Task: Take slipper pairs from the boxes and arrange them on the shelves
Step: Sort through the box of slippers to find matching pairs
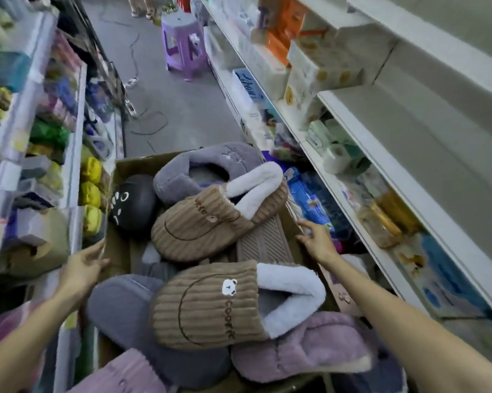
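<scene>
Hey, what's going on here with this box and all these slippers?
A person stands in a shop aisle over a cardboard box heaped with plush slippers. The left hand holds the box's left wall, and the right hand rests on its right rim with fingers fairly straight. Neither hand has picked up a slipper yet. Two brown slippers lie on top, with a grey slipper and a purple slipper around them. No slippers show on the white shelf to the right.
</scene>
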A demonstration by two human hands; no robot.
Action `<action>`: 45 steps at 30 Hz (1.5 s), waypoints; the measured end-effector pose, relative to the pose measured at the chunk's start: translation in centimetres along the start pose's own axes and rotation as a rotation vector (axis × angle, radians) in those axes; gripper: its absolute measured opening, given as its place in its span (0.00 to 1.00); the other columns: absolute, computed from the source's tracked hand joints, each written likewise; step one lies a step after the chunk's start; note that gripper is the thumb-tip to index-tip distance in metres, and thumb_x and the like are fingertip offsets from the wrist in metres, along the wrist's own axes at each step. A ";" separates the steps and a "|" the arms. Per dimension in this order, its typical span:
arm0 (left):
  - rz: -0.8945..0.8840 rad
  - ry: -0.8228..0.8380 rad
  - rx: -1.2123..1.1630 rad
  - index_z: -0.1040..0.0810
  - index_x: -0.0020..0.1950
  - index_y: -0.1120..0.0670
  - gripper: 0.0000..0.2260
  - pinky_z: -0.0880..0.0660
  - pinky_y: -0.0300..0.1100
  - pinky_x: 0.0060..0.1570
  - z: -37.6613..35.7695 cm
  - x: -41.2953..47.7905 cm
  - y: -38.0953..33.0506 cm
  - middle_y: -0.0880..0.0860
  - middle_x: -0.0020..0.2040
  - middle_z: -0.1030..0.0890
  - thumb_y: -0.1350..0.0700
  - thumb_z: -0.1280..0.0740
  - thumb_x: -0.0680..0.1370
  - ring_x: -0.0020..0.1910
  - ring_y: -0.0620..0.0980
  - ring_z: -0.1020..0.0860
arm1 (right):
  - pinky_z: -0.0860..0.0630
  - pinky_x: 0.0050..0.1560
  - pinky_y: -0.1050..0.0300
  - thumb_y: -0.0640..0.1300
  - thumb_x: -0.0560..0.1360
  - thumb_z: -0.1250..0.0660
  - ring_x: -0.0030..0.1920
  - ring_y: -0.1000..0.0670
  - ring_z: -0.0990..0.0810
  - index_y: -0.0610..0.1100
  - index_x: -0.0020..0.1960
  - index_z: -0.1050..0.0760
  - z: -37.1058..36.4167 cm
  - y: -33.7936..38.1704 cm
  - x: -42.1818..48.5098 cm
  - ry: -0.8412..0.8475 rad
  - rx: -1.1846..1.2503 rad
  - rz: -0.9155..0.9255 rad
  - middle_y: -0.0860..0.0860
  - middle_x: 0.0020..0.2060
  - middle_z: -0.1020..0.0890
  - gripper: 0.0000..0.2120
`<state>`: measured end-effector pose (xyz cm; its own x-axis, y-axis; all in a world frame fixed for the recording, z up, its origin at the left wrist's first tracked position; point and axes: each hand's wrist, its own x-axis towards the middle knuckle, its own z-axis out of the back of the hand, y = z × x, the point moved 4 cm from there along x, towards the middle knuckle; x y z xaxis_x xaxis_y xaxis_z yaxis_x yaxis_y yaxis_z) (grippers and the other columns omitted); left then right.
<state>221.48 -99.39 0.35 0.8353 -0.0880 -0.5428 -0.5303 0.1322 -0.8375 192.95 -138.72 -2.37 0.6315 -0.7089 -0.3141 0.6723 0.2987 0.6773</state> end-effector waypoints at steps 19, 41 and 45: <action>-0.026 0.109 0.588 0.31 0.72 0.58 0.23 0.22 0.31 0.34 -28.5 37.8 20.7 0.60 0.53 0.22 0.72 0.39 0.78 0.39 0.49 0.25 | 0.27 0.51 0.57 0.36 0.75 0.32 0.53 0.46 0.19 0.44 0.62 0.22 -12.5 -25.1 39.0 -0.103 -0.041 -0.223 0.43 0.51 0.16 0.17; 0.048 0.073 0.626 0.33 0.74 0.55 0.23 0.31 0.51 0.68 -37.5 40.7 37.7 0.54 0.66 0.25 0.66 0.36 0.79 0.65 0.51 0.27 | 0.26 0.62 0.53 0.35 0.74 0.32 0.53 0.53 0.23 0.42 0.64 0.23 -15.7 -42.6 47.5 -0.063 0.033 -0.217 0.46 0.55 0.19 0.18; 0.080 0.058 0.592 0.31 0.73 0.53 0.23 0.29 0.52 0.66 -38.0 39.9 38.5 0.52 0.59 0.22 0.67 0.36 0.78 0.60 0.50 0.25 | 0.28 0.54 0.71 0.33 0.75 0.32 0.41 0.71 0.24 0.39 0.65 0.25 -14.8 -43.2 48.2 -0.058 0.041 -0.211 0.48 0.56 0.22 0.19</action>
<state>228.83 -135.27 -55.95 0.7781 -0.1069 -0.6190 -0.4056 0.6670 -0.6250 200.06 -176.34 -56.61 0.4543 -0.7886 -0.4144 0.7702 0.1140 0.6276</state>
